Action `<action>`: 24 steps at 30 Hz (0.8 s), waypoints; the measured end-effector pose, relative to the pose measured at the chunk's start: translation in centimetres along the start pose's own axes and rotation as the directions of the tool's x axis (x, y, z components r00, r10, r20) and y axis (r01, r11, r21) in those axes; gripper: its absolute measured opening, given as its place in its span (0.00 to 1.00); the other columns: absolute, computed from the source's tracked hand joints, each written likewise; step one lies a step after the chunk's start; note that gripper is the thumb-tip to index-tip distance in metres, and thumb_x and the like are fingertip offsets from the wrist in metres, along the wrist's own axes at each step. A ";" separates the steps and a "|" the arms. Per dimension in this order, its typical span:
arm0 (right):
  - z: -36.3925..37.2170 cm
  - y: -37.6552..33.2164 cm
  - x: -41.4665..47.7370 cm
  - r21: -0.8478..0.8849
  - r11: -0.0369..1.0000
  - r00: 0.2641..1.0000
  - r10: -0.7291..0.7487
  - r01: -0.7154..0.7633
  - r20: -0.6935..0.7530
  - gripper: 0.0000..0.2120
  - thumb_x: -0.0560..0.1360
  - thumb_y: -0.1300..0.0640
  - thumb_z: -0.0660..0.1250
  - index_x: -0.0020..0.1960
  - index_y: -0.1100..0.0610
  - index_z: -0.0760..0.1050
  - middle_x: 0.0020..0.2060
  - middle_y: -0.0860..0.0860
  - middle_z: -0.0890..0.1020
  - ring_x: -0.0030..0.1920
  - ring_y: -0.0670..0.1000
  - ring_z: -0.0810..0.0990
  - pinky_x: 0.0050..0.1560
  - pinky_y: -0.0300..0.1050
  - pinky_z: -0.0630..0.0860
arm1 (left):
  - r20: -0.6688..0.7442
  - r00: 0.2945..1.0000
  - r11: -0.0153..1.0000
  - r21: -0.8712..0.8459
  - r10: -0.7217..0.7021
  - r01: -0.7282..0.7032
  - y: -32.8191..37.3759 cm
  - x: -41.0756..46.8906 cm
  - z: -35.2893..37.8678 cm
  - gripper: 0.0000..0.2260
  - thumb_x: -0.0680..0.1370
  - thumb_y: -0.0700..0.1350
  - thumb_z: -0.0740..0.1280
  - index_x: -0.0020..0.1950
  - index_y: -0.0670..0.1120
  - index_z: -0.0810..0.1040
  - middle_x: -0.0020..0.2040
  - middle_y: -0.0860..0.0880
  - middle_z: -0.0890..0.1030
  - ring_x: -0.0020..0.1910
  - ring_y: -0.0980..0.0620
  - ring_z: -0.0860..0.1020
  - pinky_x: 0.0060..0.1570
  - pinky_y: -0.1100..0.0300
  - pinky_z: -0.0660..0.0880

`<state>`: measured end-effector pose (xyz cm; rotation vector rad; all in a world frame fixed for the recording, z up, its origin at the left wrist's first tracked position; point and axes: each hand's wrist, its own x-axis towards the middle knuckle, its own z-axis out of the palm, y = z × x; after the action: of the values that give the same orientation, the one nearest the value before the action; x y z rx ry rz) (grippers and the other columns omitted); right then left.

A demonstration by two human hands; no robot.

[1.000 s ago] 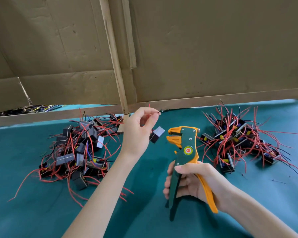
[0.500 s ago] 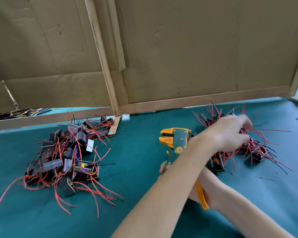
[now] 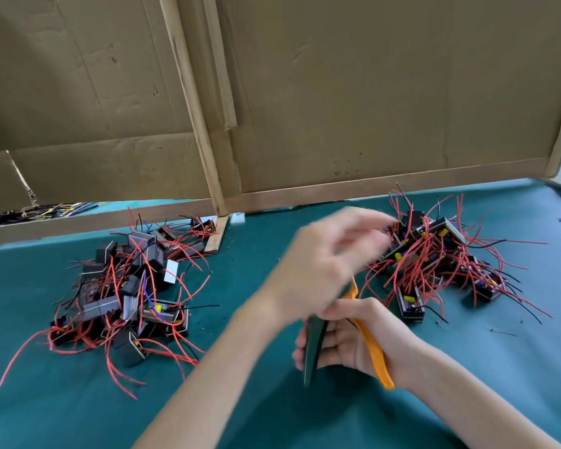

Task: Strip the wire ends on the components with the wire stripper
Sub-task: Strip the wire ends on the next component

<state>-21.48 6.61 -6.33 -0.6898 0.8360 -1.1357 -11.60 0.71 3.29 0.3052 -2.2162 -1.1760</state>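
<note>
Fingers of the left hand are a blur at mid-frame, just beside the right heap of components; the right hand grips the wire stripper.
At centre left of the green counter lies the left heap of components, small dark blocks trailing thin red and black leads. At mid-frame the left hand is too smeared to tell whether its fingers pinch anything. Just below it the right hand's fingers curl round the green and orange handles, the tool's head hidden behind the left hand. Right of centre sits the right heap of components, wires tangled. Each piece looks light, rigid in the body and limp in the leads, which may snag neighbours; best pinched by the block.
</note>
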 end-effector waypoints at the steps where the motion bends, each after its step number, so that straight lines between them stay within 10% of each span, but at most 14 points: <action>1: 0.0 0.0 0.2 0.014 1.000 1.000 -0.019 0.019 -0.009 0.07 0.69 0.61 0.67 0.43 0.64 0.79 0.42 0.67 0.81 0.45 0.67 0.82 0.50 0.60 0.80 | -0.123 0.992 0.999 0.027 -0.032 0.035 -0.9 -0.6 -2.0 0.07 0.79 0.43 0.65 0.55 0.51 0.79 0.53 0.55 0.82 0.55 0.56 0.80 0.59 0.60 0.75; 5: 0.2 -0.4 -0.1 0.045 0.999 1.000 0.000 -0.001 0.012 0.07 0.68 0.60 0.67 0.42 0.64 0.79 0.40 0.66 0.80 0.43 0.66 0.82 0.48 0.59 0.80 | -0.573 0.817 0.860 0.386 -0.060 0.334 -5.8 -4.6 -9.0 0.10 0.78 0.34 0.63 0.53 0.47 0.78 0.51 0.51 0.81 0.54 0.49 0.78 0.55 0.64 0.71; 8: 0.5 -0.6 0.1 0.056 0.998 1.000 0.012 -0.012 -0.007 0.08 0.68 0.61 0.67 0.42 0.65 0.79 0.40 0.67 0.80 0.43 0.67 0.82 0.47 0.59 0.80 | -0.760 0.646 0.604 0.550 0.075 0.577 -8.5 -7.7 -12.3 0.12 0.76 0.33 0.63 0.58 0.41 0.77 0.56 0.41 0.77 0.58 0.40 0.71 0.59 0.50 0.65; 11: 0.5 -0.6 0.1 0.059 0.998 0.999 0.019 -0.017 -0.032 0.08 0.67 0.61 0.67 0.42 0.66 0.79 0.40 0.67 0.80 0.42 0.67 0.81 0.46 0.59 0.80 | -0.876 0.480 0.419 0.455 0.052 0.786 -9.8 -9.2 -15.0 0.18 0.77 0.41 0.63 0.67 0.42 0.71 0.66 0.37 0.69 0.67 0.35 0.63 0.66 0.41 0.57; 14: 0.7 -0.6 0.0 0.057 0.998 0.999 0.018 -0.016 -0.041 0.08 0.67 0.61 0.67 0.42 0.66 0.79 0.40 0.67 0.79 0.42 0.67 0.81 0.46 0.60 0.80 | -0.907 0.316 0.335 0.216 -0.279 0.917 -10.9 -10.0 -17.4 0.26 0.79 0.57 0.59 0.75 0.49 0.60 0.75 0.38 0.58 0.74 0.36 0.53 0.70 0.36 0.50; 19: 0.7 -0.7 0.1 0.052 0.998 0.999 0.023 -0.021 -0.035 0.09 0.67 0.61 0.67 0.43 0.66 0.78 0.40 0.67 0.79 0.42 0.67 0.81 0.46 0.60 0.80 | -0.792 0.337 0.505 0.042 -0.510 0.862 -13.0 -9.1 -23.3 0.38 0.69 0.72 0.55 0.75 0.55 0.62 0.76 0.44 0.62 0.74 0.38 0.60 0.70 0.36 0.57; 24: 0.7 -0.9 0.1 0.064 0.998 0.999 0.028 -0.026 -0.042 0.08 0.67 0.61 0.67 0.43 0.66 0.78 0.40 0.67 0.79 0.42 0.66 0.81 0.47 0.60 0.79 | -0.613 0.401 0.480 0.040 -0.680 0.876 -14.7 -5.5 -26.0 0.36 0.73 0.66 0.64 0.76 0.48 0.62 0.77 0.46 0.60 0.74 0.42 0.60 0.71 0.44 0.58</action>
<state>-21.33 6.30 -5.24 -0.6016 0.8394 -1.1514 7.41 -22.76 0.18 1.8244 -1.7165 -0.8853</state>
